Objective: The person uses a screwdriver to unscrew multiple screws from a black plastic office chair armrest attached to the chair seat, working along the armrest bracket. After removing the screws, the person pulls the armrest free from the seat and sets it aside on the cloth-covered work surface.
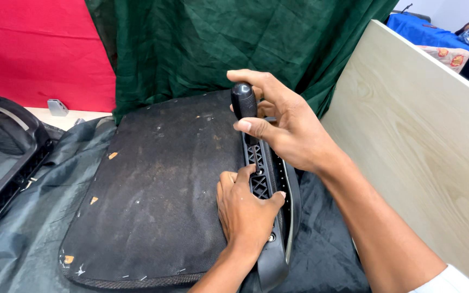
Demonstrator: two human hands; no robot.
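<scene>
Two hands, left (247,209) and right (283,127); one seat base (153,195); one armrest (270,190); one screwdriver (243,101); one wooden panel (419,141); two backdrop cloths, red (33,49) and green (202,49).

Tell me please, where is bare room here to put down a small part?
The broad dusty underside of the seat pad, left of the left hand, is bare. The dark cloth between pad and black frame is also free. It is crowded along the ribbed armrest bracket, where the right hand grips a black tool handle.
</scene>
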